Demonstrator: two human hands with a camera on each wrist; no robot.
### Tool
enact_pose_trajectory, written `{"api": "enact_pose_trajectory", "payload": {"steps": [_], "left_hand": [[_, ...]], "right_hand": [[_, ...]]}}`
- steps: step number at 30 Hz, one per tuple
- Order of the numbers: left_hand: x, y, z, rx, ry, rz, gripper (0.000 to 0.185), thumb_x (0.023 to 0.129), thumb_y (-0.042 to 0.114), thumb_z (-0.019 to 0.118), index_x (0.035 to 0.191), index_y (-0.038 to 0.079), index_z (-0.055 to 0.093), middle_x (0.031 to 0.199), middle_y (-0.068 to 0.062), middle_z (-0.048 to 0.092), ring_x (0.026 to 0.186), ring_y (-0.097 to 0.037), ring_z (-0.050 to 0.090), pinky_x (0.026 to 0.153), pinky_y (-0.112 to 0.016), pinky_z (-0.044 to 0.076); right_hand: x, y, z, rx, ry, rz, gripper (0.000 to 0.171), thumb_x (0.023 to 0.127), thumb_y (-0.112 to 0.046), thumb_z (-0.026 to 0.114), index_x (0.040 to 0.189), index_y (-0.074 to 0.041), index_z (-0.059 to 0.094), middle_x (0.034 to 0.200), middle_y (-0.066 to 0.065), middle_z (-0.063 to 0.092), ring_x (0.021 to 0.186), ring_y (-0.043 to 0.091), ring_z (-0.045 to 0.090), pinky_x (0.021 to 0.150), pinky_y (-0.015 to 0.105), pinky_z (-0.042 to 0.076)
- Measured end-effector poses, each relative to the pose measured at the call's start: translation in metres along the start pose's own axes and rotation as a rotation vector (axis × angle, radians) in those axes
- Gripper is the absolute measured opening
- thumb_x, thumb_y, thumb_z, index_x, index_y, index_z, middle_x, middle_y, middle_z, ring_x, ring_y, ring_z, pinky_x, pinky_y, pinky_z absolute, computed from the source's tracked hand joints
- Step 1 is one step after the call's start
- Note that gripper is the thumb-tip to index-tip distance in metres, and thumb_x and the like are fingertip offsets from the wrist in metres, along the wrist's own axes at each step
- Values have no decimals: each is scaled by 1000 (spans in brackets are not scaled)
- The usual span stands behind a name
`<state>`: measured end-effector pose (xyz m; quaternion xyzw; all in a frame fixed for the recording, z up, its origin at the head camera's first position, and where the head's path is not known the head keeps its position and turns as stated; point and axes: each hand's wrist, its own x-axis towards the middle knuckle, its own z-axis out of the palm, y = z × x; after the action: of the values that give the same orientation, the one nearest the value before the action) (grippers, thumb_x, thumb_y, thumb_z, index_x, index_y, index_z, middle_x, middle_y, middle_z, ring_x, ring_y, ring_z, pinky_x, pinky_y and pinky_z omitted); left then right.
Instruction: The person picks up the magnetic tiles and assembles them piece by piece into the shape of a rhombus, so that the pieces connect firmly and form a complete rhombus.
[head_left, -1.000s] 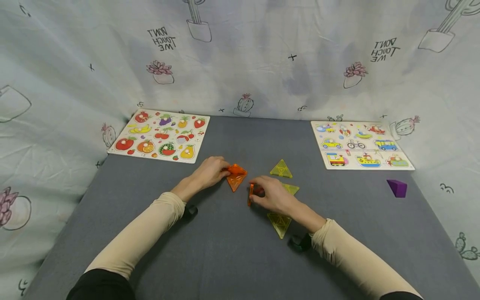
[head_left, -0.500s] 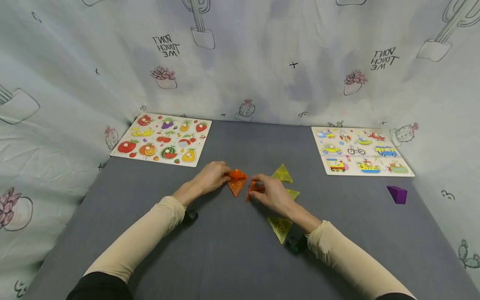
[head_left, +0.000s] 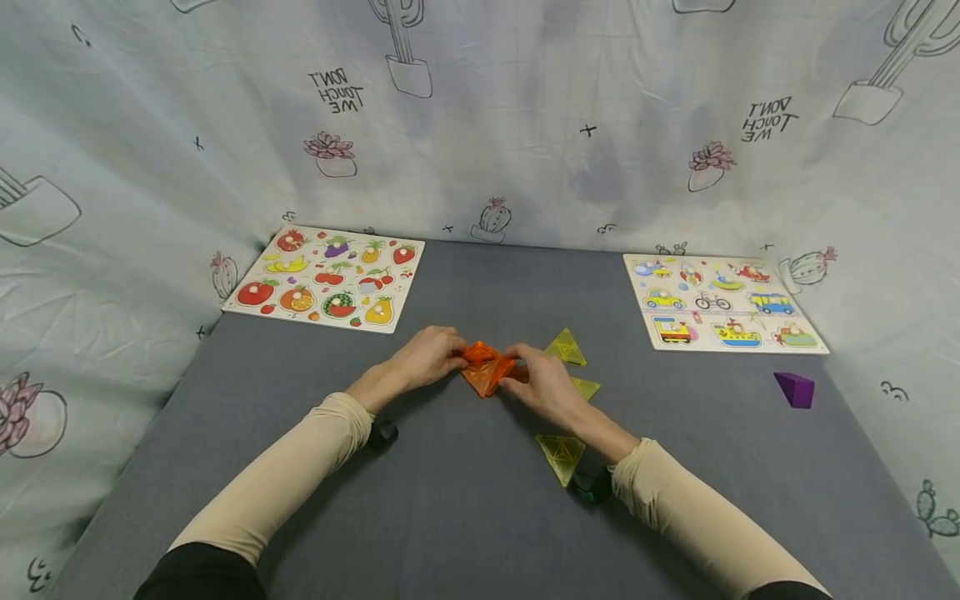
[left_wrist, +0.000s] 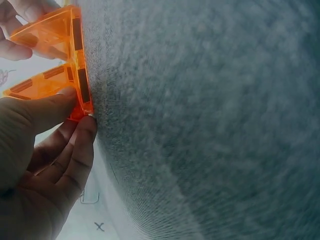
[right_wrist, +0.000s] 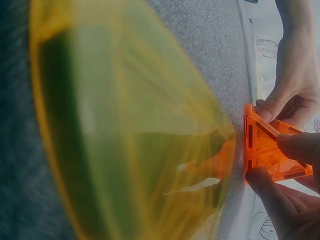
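Orange translucent triangular magnetic tiles point(head_left: 480, 379) are together at the middle of the table, one flat and others tilted up from its edges. My left hand point(head_left: 427, 357) pinches the left upright tile between thumb and fingers; the left wrist view shows this tile point(left_wrist: 42, 85) close up. On the other side my right hand point(head_left: 551, 387) pinches another orange tile point(right_wrist: 280, 150) that touches the flat one. Yellow triangular tiles lie beside the right hand: one behind it point(head_left: 566, 347), one partly hidden by it point(head_left: 587, 388), and one in front point(head_left: 561, 457).
A fruit puzzle board point(head_left: 322, 279) lies at the back left, a vehicle puzzle board point(head_left: 723, 304) at the back right. A purple wedge block point(head_left: 795, 389) sits near the right edge of the grey table point(head_left: 420, 500). A printed cloth point(head_left: 525, 108) hangs behind.
My right hand has brought its orange tile up and left, from apart to touching the flat tile. The left hand has kept its hold on the left tile and barely moved.
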<state>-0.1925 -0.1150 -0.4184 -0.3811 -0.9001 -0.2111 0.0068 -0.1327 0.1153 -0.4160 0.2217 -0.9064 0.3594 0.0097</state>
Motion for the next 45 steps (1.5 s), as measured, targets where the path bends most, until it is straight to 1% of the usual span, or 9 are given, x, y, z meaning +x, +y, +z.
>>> {"api": "enact_pose_trajectory", "payload": {"steps": [4, 10, 15, 21, 28, 36, 39, 41, 45], "left_hand": [[1, -1, 0, -4, 0, 7, 8, 86, 12, 75, 92, 7, 75, 88, -6, 69, 79, -16, 63, 70, -31, 52], [1, -2, 0, -16, 1, 20, 7, 85, 12, 76, 91, 8, 76, 86, -5, 69, 77, -14, 62, 68, -29, 51], [0, -2, 0, -27, -13, 12, 6, 86, 13, 75, 91, 10, 76, 86, -4, 68, 76, -13, 61, 66, -27, 50], [0, -2, -1, -52, -36, -2, 11, 86, 18, 75, 95, 10, 76, 88, -3, 67, 76, -11, 59, 66, -25, 49], [1, -2, -1, -59, -48, -6, 14, 87, 20, 75, 96, 10, 75, 91, -3, 67, 78, -13, 59, 70, -27, 49], [-5, -1, -2, -59, -60, -8, 18, 88, 21, 74, 101, 9, 74, 94, -5, 67, 81, -15, 60, 73, -30, 51], [-10, -1, -6, -75, -71, -27, 18, 91, 17, 70, 107, 10, 73, 100, -4, 66, 87, -15, 61, 77, -32, 51], [-12, -1, -9, -84, -72, -45, 19, 94, 12, 65, 111, 10, 72, 104, -4, 66, 92, -17, 61, 82, -34, 52], [-14, -1, -16, -99, -33, -47, 26, 96, 2, 54, 117, 6, 69, 112, -7, 65, 101, -20, 62, 89, -38, 52]], "right_hand": [[1, -1, 0, 14, 8, 8, 37, 88, -13, 73, 121, -2, 61, 119, 17, 67, 95, 26, 72, 77, 35, 59], [2, -1, 1, 28, -4, 35, 36, 88, -14, 73, 121, -4, 61, 119, 15, 66, 96, 25, 72, 77, 32, 59], [2, 0, 3, 32, -5, 30, 35, 88, -13, 73, 120, -3, 62, 118, 15, 66, 96, 26, 72, 77, 32, 59], [3, -1, 2, 25, -18, 34, 38, 89, -14, 73, 123, -5, 61, 121, 15, 65, 97, 27, 71, 79, 33, 59], [2, -2, 1, 11, -16, 32, 39, 88, -14, 74, 123, -3, 61, 120, 17, 64, 97, 28, 71, 79, 35, 59], [-2, 1, 2, 32, -34, 14, 38, 88, -12, 73, 123, -3, 62, 119, 18, 64, 98, 29, 71, 81, 36, 59], [-4, 2, -1, 45, -48, -3, 38, 89, -11, 71, 124, -1, 61, 121, 19, 64, 100, 30, 70, 83, 36, 58], [-6, 3, -5, 52, -48, -16, 38, 90, -11, 70, 125, 0, 61, 122, 20, 64, 102, 30, 70, 84, 37, 58], [-9, 5, -12, 54, -24, -31, 37, 90, -10, 70, 124, 1, 61, 122, 20, 64, 102, 30, 70, 85, 38, 58]]}}
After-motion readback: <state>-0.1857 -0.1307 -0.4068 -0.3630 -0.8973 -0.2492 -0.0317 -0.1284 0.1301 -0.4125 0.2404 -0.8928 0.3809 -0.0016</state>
